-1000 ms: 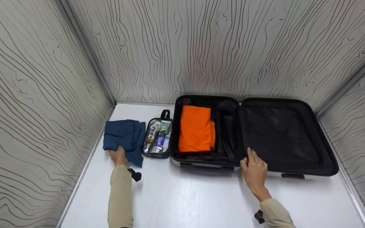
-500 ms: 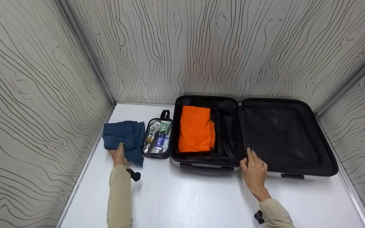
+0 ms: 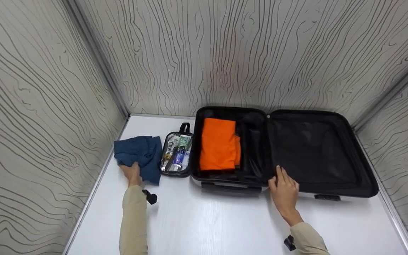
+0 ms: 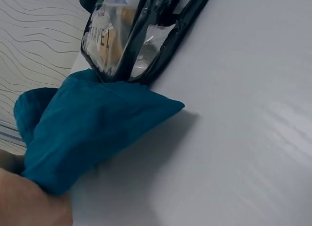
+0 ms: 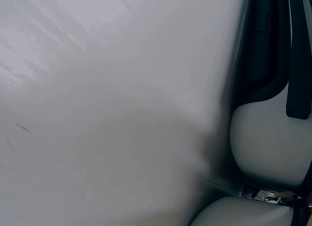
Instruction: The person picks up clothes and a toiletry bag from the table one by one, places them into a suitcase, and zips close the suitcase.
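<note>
Folded dark blue clothing [image 3: 141, 148] lies at the left of the white table, its near edge gripped by my left hand [image 3: 132, 174]. In the left wrist view the blue cloth [image 4: 92, 123] bulges up from that hand [image 4: 31, 201], with one corner jutting over the table; the fingertips are hidden. My right hand [image 3: 284, 193] rests with extended fingers on the near rim of the opened suitcase [image 3: 313, 152], by the seam between its halves. Only a sliver of this hand shows in the right wrist view, beside the suitcase's pale shell [image 5: 268, 138].
Between the blue clothing and the suitcase lies a clear toiletry bag [image 3: 170, 171] with black trim, holding tubes and other items. Folded orange clothing [image 3: 219, 144] fills much of the suitcase's left half. Patterned wall panels [image 3: 225, 53] stand behind and at both sides.
My left hand has shifted the blue clothing slightly left and toward me, and its folds have bunched. The right hand and suitcase stay put.
</note>
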